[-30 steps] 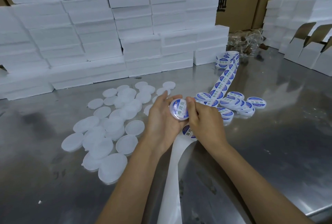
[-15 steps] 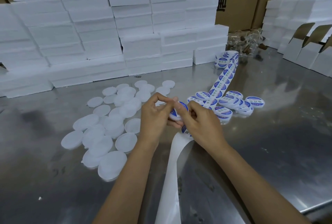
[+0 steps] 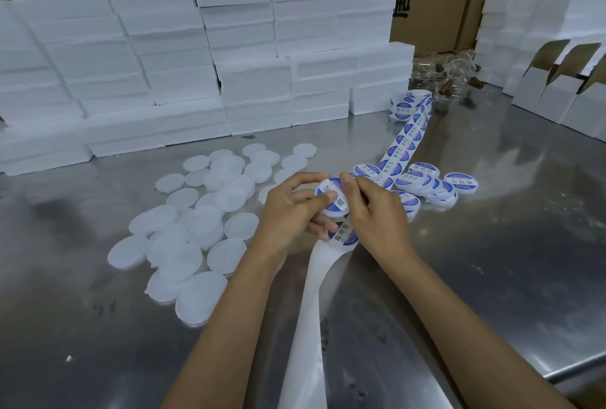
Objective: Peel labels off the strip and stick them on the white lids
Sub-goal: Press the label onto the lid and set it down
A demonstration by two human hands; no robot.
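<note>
My left hand (image 3: 292,212) grips a white lid (image 3: 334,200) that carries a blue-and-white round label, its thumb pressing on the label. My right hand (image 3: 373,212) pinches the lid's upper edge with curled fingers. Just below the lid, the label strip (image 3: 405,141) shows one more blue label (image 3: 344,235) between my hands. The strip runs back to a roll (image 3: 411,103) at the far right, and its bare white backing (image 3: 311,326) trails toward me. Several plain white lids (image 3: 196,225) lie scattered at the left. Several labelled lids (image 3: 429,184) are piled at the right.
All of this sits on a shiny metal table (image 3: 492,261), whose front edge shows at the lower right. White foam blocks (image 3: 196,64) are stacked along the back, with brown cartons behind. Clear glass jars (image 3: 449,71) and open white boxes (image 3: 564,93) stand at the far right.
The lid has turned so its labelled face shows again. My left thumb has come over the label and now presses it. My right hand has shifted to the lid's upper edge.
</note>
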